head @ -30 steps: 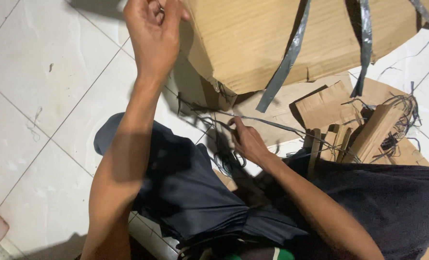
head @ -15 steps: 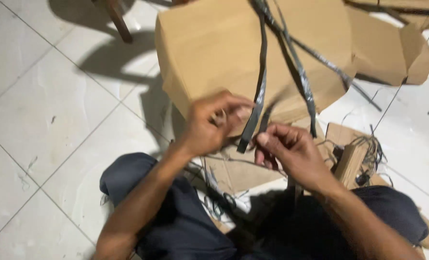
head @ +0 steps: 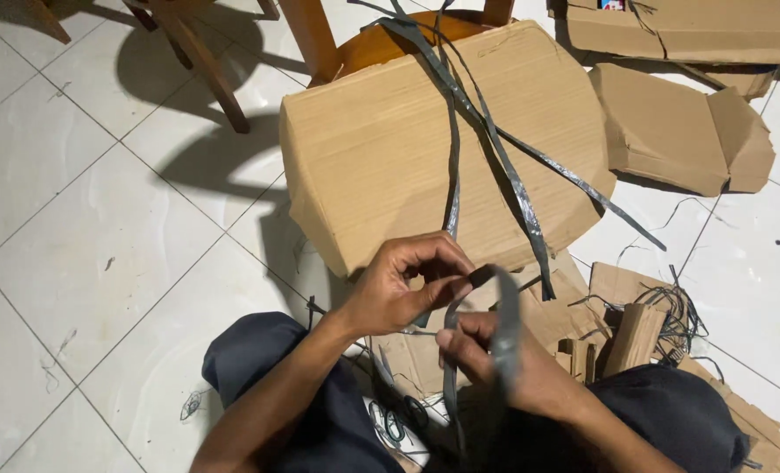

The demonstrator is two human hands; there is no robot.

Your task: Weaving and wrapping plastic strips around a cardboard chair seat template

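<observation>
I see a large plain brown cardboard box [head: 442,140] lying on the tiled floor, grey straps draped across its top face. To the right of that box lies a flattened brown carton [head: 679,127] with its flaps folded open. Beyond the big box, toward the upper right, another flat brown carton [head: 688,31] rests against the floor. Just below the big box, torn brown cardboard scraps [head: 622,320] lie scattered.

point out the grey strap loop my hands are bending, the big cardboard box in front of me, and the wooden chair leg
Grey plastic strap loop [head: 504,328], head view: on the blurred band beside the right hand.
Large brown cardboard box [head: 381,166], head view: on its bare top face.
Slanted brown wooden chair leg [head: 204,74], head view: midway along it.
</observation>
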